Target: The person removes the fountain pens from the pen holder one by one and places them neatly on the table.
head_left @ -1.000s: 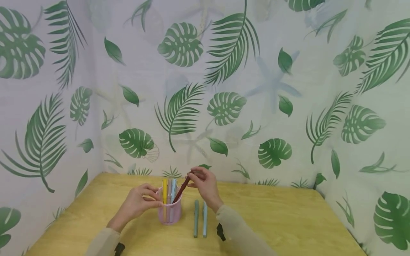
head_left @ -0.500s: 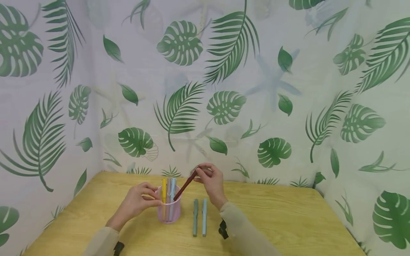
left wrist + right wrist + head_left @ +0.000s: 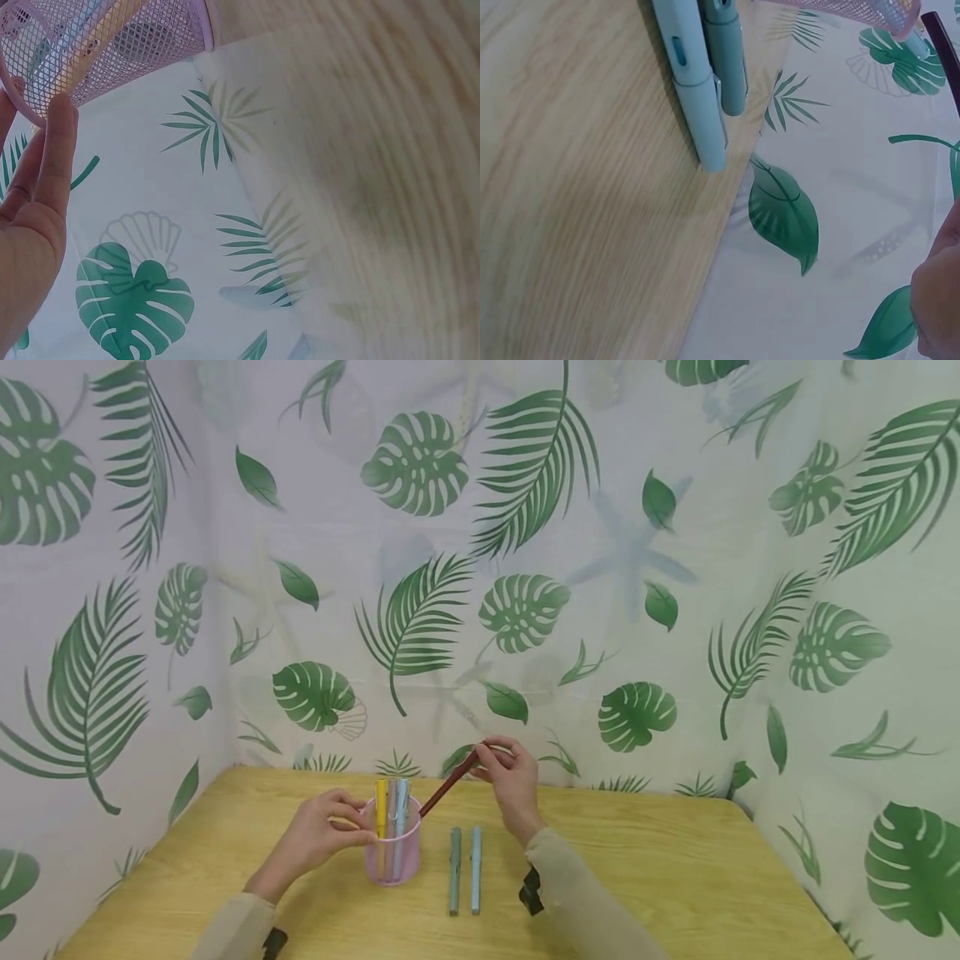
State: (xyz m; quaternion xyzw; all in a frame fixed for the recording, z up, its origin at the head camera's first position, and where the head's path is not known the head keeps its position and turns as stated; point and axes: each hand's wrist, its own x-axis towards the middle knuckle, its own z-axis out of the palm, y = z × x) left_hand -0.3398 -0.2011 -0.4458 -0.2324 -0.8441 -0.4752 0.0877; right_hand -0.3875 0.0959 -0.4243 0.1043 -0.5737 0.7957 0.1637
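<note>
A pink mesh pen holder point(image 3: 393, 862) stands upright on the table, with a yellow pen point(image 3: 381, 806), a greyish pen and a light blue pen point(image 3: 401, 802) inside. My left hand point(image 3: 321, 833) grips its rim from the left; in the left wrist view the fingers lie at the mesh edge. Up and to the right of the holder, my right hand point(image 3: 512, 783) pinches a dark red pen point(image 3: 450, 781) near its upper end. The pen slants down to the left. Its lower end is by the holder's right rim, and the right wrist view shows it just outside.
Two capped pens, one grey-green point(image 3: 454, 872) and one light blue point(image 3: 476, 872), lie side by side on the wooden table point(image 3: 637, 877), right of the holder. Behind the table hangs a leaf-patterned cloth point(image 3: 570, 635).
My right hand has moved right and slightly up, drawing the dark red pen's lower end from inside the holder to its right rim. My left hand keeps its grip on the rim.
</note>
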